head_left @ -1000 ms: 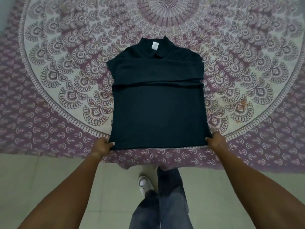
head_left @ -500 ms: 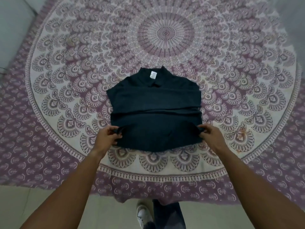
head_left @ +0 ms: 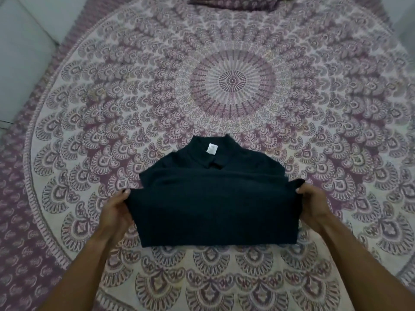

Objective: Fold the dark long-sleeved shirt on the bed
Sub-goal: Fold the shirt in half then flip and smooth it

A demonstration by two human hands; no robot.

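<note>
The dark long-sleeved shirt [head_left: 213,207] lies on the bed, collar and white neck label pointing away from me, sleeves folded in across the chest. Its lower half is lifted and doubled up over the upper half. My left hand [head_left: 116,209] grips the left corner of the hem. My right hand [head_left: 312,203] grips the right corner. Both corners are held above the shirt's chest, level with each other, and the fold line rests on the bed near me.
The bed is covered by a purple and cream mandala bedspread [head_left: 233,81]. A matching pillow [head_left: 233,3] lies at the far edge. A pale wall [head_left: 24,41] runs along the left side.
Both hands carried the hem away from me, from the bed's near edge up over the shirt. The view has moved forward over the bed; the floor and my legs are out of sight.
</note>
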